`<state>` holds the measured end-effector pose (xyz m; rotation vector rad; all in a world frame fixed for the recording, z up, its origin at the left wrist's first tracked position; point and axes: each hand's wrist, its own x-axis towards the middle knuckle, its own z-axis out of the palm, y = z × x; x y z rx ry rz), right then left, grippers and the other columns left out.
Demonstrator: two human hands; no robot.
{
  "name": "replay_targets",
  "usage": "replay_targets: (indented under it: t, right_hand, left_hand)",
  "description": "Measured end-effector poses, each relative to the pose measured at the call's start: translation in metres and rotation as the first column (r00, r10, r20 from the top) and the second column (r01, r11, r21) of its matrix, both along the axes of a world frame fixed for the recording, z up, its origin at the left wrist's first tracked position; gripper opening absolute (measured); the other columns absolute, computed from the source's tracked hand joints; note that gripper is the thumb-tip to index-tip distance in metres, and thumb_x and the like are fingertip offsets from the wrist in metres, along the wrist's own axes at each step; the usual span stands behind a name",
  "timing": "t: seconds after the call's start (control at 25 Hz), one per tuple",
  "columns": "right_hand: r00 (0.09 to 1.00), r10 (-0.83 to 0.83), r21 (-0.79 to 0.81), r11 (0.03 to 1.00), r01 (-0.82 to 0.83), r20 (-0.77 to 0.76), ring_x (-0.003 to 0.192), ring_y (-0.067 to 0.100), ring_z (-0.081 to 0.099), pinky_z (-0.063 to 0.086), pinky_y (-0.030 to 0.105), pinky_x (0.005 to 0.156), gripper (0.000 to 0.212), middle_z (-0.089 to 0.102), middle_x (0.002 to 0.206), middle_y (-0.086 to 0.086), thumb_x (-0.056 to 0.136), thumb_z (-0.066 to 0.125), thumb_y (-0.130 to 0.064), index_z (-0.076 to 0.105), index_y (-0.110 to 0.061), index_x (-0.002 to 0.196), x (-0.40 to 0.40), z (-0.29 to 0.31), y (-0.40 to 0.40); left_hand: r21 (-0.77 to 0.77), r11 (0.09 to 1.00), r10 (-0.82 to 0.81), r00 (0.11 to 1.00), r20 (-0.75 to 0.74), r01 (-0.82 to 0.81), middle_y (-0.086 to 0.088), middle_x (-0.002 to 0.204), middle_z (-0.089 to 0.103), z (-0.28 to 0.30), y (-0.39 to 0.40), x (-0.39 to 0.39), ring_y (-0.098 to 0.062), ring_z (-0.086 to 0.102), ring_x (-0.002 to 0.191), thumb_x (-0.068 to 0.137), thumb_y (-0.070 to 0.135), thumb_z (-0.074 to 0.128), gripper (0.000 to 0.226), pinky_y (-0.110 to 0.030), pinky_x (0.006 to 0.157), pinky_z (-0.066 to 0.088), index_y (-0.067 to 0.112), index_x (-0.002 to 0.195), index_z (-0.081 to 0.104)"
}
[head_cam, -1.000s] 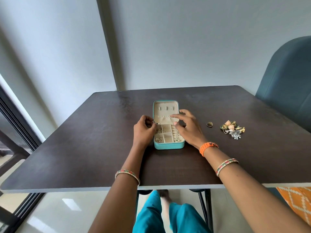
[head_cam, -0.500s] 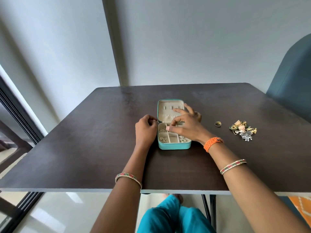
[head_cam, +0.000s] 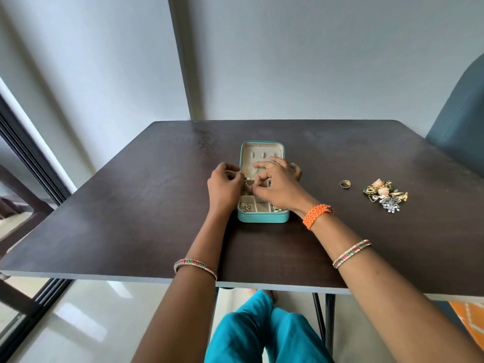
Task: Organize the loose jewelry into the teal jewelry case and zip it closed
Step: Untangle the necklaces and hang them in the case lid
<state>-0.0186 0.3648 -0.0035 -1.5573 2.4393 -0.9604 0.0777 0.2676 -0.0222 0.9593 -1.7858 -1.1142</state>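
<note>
A person is sitting at a dark brown worktop (head_cam: 131, 218), seen from a head camera looking down at both arms. A teal jewelry case (head_cam: 262, 217) is lying open near the middle of the worktop, its lid folded back flat and showing a cream lining. The near half of the case is split into small compartments, and several of them are holding small metal pieces.

The left hand (head_cam: 225, 190) is resting at the left edge of the case, its fingers curled inward; whether it is gripping anything cannot be told. The right hand (head_cam: 277, 184) is reaching over the middle of the case, with thumb and forefinger pinching together just above the compartments. What is sitting between those fingertips is too small to make out.

To the right of the case, well apart from it, a gold ring (head_cam: 345, 184) is lying alone on the worktop. Just beyond the ring, a small pile of loose jewelry (head_cam: 385, 196) is lying in a heap of gold, pink, green and silver pieces.

The right wrist is wearing an orange woven band (head_cam: 317, 215), and each forearm is wearing a beaded bangle. Teal trousers (head_cam: 262, 334) are showing below the worktop edge.
</note>
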Motion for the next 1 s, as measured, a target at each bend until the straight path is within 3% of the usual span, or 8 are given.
replay_targets:
  t: [0.16,0.32,0.4,0.48,0.6,0.72,0.88,1.0]
  right_hand:
    - [0.998,0.014,-0.012,1.000,-0.015,-0.064,0.137,0.017,0.023,0.003,0.050,0.111,0.013,0.050,0.138,-0.009,0.084,0.065,-0.032,0.070,-0.022,0.078,0.013,-0.002,-0.015]
    - [0.999,0.035,-0.142,0.989,-0.031,0.023,0.132,0.015,0.035,0.014,0.043,0.107,0.014,0.055,0.131,-0.009,0.085,0.065,-0.032,0.064,-0.028,0.071,0.014,0.003,-0.012]
    - [0.995,0.066,-0.193,0.980,-0.051,0.074,0.120,0.011,0.049,0.022,0.041,0.104,0.013,0.062,0.113,-0.014,0.082,0.068,-0.030,0.066,-0.027,0.069,0.016,0.010,-0.011]
    - [0.986,0.111,-0.221,0.972,-0.082,0.123,0.102,0.007,0.058,0.031,0.046,0.103,0.016,0.065,0.090,-0.019,0.079,0.070,-0.030,0.065,-0.029,0.064,0.020,0.016,-0.011]
    - [0.983,0.133,-0.251,0.963,-0.097,0.130,0.080,0.005,0.058,0.041,0.053,0.094,0.023,0.061,0.064,-0.028,0.073,0.070,-0.035,0.061,-0.038,0.053,0.021,0.030,-0.009]
    - [0.988,0.118,-0.263,0.961,-0.088,0.101,0.071,0.004,0.058,0.046,0.051,0.089,0.018,0.061,0.058,-0.030,0.071,0.066,-0.040,0.062,-0.036,0.054,0.018,0.053,-0.004]
    - [0.966,0.189,-0.334,0.935,-0.122,0.178,0.068,0.011,0.059,0.049,0.037,0.074,0.013,0.069,0.069,0.000,0.078,0.067,-0.027,0.068,-0.019,0.067,0.019,0.087,0.014]
    - [0.949,0.235,-0.349,0.925,-0.151,0.211,0.083,0.030,0.067,0.053,0.043,0.081,0.010,0.072,0.080,0.013,0.075,0.064,-0.021,0.068,-0.016,0.068,0.022,0.108,0.030]
  left_hand:
    - [0.078,0.996,0.048,0.996,-0.069,-0.042,0.005,0.066,0.062,0.003,-0.007,0.013,0.000,0.057,0.054,0.082,0.008,0.060,0.009,-0.007,0.049,0.041,0.011,0.091,0.063]
    - [0.038,0.990,0.139,0.989,-0.051,-0.137,0.004,0.065,0.058,0.005,0.001,0.018,-0.004,0.055,0.055,0.086,0.010,0.056,0.004,-0.015,0.053,0.037,0.008,0.083,0.058]
    - [0.083,0.957,0.285,0.954,-0.087,-0.278,0.004,0.065,0.054,0.009,0.001,0.020,-0.015,0.053,0.063,0.087,0.013,0.051,0.012,-0.018,0.058,0.035,0.009,0.077,0.053]
    - [0.167,0.945,0.310,0.933,-0.184,-0.281,0.001,0.066,0.058,0.014,-0.001,0.024,-0.023,0.059,0.069,0.087,0.018,0.049,0.017,-0.031,0.067,0.049,0.014,0.071,0.053]
    - [0.095,0.995,0.041,0.963,-0.265,-0.016,0.000,0.070,0.065,0.026,0.004,0.035,-0.010,0.061,0.067,0.096,0.020,0.044,0.028,-0.030,0.068,0.050,0.016,0.075,0.062]
    - [0.098,0.952,-0.256,0.928,-0.270,0.291,0.000,0.073,0.065,0.052,0.016,0.047,-0.008,0.059,0.065,0.102,0.032,0.035,0.040,-0.022,0.064,0.047,0.011,0.085,0.064]
    - [0.026,0.887,-0.449,0.875,-0.178,0.460,-0.010,0.080,0.064,0.078,0.029,0.057,-0.014,0.057,0.069,0.096,0.027,0.052,0.021,-0.027,0.066,0.047,0.009,0.097,0.061]
    - [-0.076,0.871,-0.491,0.865,-0.108,0.485,-0.024,0.089,0.060,0.091,0.041,0.059,-0.022,0.053,0.080,0.092,0.027,0.058,0.018,-0.028,0.063,0.045,0.010,0.094,0.064]
